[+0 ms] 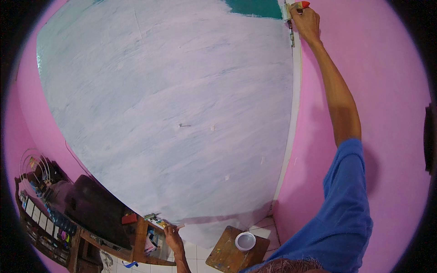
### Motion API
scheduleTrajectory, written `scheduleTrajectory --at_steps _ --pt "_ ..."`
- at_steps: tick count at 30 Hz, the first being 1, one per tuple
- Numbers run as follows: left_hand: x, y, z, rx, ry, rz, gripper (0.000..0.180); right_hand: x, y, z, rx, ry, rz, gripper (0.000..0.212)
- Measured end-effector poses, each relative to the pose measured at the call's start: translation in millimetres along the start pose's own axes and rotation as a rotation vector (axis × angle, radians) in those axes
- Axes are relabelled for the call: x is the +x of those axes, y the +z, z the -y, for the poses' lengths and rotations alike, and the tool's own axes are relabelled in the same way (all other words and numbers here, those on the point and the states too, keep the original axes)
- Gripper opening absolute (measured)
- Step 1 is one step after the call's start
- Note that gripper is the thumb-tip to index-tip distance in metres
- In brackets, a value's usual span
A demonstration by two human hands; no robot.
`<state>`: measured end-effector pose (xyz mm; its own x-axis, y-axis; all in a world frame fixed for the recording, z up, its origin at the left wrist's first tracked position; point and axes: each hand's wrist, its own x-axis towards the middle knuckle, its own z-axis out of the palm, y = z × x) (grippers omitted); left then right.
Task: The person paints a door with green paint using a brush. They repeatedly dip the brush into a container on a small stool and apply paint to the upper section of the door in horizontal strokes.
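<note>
My right hand (307, 22) is raised to the top right, closed around a paintbrush (302, 5) with a red handle end. The brush is at the right edge of a large panel (173, 100) smeared with whitish paint. Next to the hand, a teal patch (257, 7) shows through at the panel's top. My left hand (173, 235) is low down, beside the corner of a wooden table. Its fingers are curled, and a small pale piece sticks out beside them; what it is I cannot make out.
A white tub (245, 241) stands on a paint-spotted wooden stool (223, 252) below the panel. At lower left are the wooden table (140, 241), a dark screen (98, 209) and a fan (34, 170). Pink walls (387, 68) flank the panel; a metal fitting (292, 36) sits on its white right-hand trim.
</note>
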<state>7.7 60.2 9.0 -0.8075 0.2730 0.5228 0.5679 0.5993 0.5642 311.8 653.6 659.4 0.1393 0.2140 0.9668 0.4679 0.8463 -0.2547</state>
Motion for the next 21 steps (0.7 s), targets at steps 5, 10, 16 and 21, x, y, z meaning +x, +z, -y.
scheduleTrajectory --at_steps 5,10,16,21 --pt "-1 2 14 0.015 0.003 0.010 0.021 9 3 11 0.010 -0.013 -0.247 0.047" --pt "4 1 0 0.049 0.003 -0.002 0.021 57 8 37 0.198 -0.140 -0.305 0.035" --pt "1 -3 0 0.078 -0.012 0.016 0.022 58 34 77 0.184 -0.200 -0.265 0.031" --pt "1 -1 5 0.034 0.023 -0.018 0.022 52 18 112 0.254 -0.154 -0.198 0.030"
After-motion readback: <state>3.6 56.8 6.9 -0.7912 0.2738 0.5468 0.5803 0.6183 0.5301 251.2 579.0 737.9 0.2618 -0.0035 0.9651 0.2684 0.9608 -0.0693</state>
